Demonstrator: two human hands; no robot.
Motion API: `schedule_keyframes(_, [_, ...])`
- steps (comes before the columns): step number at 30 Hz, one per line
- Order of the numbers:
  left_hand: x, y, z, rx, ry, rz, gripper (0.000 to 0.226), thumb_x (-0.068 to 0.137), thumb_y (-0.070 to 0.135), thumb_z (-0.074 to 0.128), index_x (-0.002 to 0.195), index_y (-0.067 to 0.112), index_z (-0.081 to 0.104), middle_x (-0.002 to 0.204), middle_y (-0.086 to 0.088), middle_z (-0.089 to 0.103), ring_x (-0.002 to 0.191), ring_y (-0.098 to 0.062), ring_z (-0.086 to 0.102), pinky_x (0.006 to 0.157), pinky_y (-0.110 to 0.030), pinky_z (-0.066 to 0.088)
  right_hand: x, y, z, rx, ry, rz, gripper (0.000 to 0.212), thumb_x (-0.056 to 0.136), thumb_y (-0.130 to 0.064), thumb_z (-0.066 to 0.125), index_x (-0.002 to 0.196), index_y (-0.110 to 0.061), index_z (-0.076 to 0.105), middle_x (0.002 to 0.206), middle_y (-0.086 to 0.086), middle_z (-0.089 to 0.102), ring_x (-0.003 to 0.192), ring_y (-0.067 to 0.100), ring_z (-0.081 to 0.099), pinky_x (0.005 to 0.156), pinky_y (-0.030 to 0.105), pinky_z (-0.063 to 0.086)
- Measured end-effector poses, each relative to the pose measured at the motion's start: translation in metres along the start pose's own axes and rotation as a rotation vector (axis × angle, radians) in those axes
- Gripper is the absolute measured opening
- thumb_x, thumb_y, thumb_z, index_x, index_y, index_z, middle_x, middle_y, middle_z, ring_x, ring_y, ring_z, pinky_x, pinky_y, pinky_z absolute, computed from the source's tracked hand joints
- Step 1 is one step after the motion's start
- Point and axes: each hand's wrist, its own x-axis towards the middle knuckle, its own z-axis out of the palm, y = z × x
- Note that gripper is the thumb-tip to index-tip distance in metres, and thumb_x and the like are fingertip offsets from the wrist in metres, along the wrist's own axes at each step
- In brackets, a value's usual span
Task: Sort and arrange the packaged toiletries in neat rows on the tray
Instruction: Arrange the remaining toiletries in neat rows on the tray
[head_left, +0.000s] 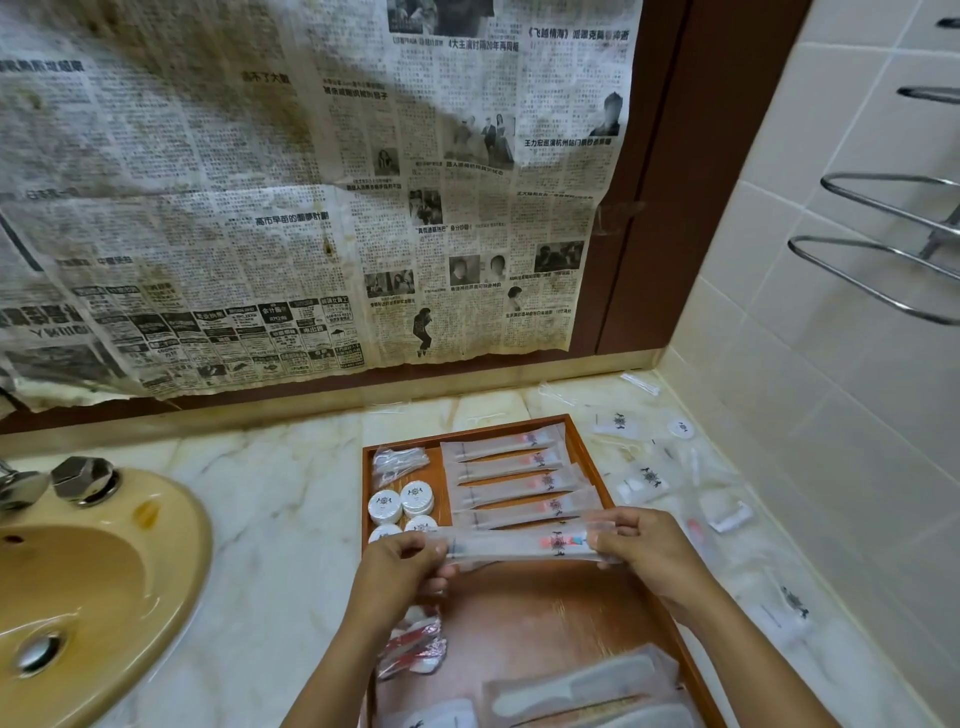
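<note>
Nearest you, at the tray's (587, 613) front end, lie flat clear packets holding white combs (576, 686), and at the front left a bundle of red-and-white sachets (415, 647) sits against the tray's left wall. Just beyond, your left hand (400, 564) pinches the left end of a long frosted toothbrush packet (519, 545) while your right hand (644, 545) pinches its right end — both hands curl round it and hold it level across the wooden tray, above the bare middle of its floor.

Beyond the packet, four more of the same long packets (519, 480) lie in a row, one behind the other, along the tray's right side. To their left stand small round white tubs (402, 506) in pairs, and behind those a clear bag of small items (397, 460) rests in the far left corner.

On the marble counter (270, 519) to the right of the tray, loose white sachets (644, 480) lie scattered — some near the tiled wall. To the left is a yellow basin (88, 587) with its tap (83, 478). Farthest back, stained newspaper (311, 182) covers the wall.
</note>
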Motion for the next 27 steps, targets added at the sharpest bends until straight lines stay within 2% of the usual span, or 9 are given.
schedule_keyframes(6, [-0.001, -0.001, 0.005, 0.014, -0.011, -0.011, 0.012, 0.093, 0.011, 0.064, 0.090, 0.003, 0.073, 0.076, -0.016, 0.074, 0.060, -0.019, 0.066, 0.068, -0.030, 0.057, 0.000, 0.007, -0.008, 0.100, -0.016, 0.039, 0.018, 0.080, 0.002, 0.075, 0.095, -0.007, 0.076, 0.093, 0.014, 0.075, 0.085, 0.025, 0.073, 0.071, 0.033, 0.060])
schedule_keyframes(10, [0.000, 0.000, 0.009, 0.028, -0.014, -0.026, 0.013, 0.094, 0.013, 0.063, 0.091, 0.006, 0.073, 0.075, -0.014, 0.075, 0.060, -0.018, 0.066, 0.072, -0.037, 0.055, 0.003, 0.011, -0.014, 0.119, -0.039, 0.059, 0.017, 0.080, 0.000, 0.074, 0.095, -0.008, 0.077, 0.094, 0.014, 0.075, 0.089, 0.026, 0.073, 0.078, 0.040, 0.060])
schedule_keyframes(14, [0.004, -0.001, 0.012, 0.023, -0.007, -0.048, 0.013, 0.093, 0.014, 0.065, 0.092, 0.004, 0.073, 0.076, -0.014, 0.075, 0.060, -0.018, 0.066, 0.070, -0.035, 0.054, 0.004, 0.011, -0.018, 0.134, -0.059, 0.066, 0.017, 0.081, 0.001, 0.073, 0.095, -0.008, 0.077, 0.094, 0.014, 0.075, 0.089, 0.027, 0.073, 0.081, 0.041, 0.059])
schedule_keyframes(19, [0.006, -0.001, 0.019, 0.051, -0.005, -0.056, 0.012, 0.093, 0.014, 0.066, 0.091, 0.003, 0.072, 0.075, -0.014, 0.074, 0.059, -0.016, 0.066, 0.059, -0.023, 0.054, 0.007, 0.011, -0.021, 0.048, -0.047, 0.031, 0.018, 0.081, 0.001, 0.073, 0.093, -0.012, 0.077, 0.088, 0.004, 0.076, 0.084, 0.014, 0.073, 0.072, 0.030, 0.060])
schedule_keyframes(24, [-0.003, -0.005, 0.028, 0.144, 0.008, -0.015, 0.011, 0.091, 0.009, 0.066, 0.087, 0.000, 0.070, 0.070, -0.016, 0.073, 0.056, -0.014, 0.063, 0.053, -0.018, 0.051, 0.017, 0.021, -0.020, -0.032, -0.017, 0.009, 0.018, 0.083, 0.004, 0.070, 0.094, -0.009, 0.073, 0.088, 0.006, 0.075, 0.079, 0.015, 0.073, 0.066, 0.028, 0.060])
schedule_keyframes(27, [-0.007, -0.009, 0.032, 0.202, 0.026, -0.021, 0.011, 0.091, 0.009, 0.066, 0.083, 0.001, 0.068, 0.069, -0.017, 0.072, 0.052, -0.014, 0.059, 0.044, -0.017, 0.044, 0.022, 0.036, -0.019, -0.094, 0.003, 0.011, 0.019, 0.081, 0.007, 0.069, 0.089, -0.010, 0.073, 0.082, 0.007, 0.075, 0.071, 0.018, 0.072, 0.069, 0.041, 0.060])
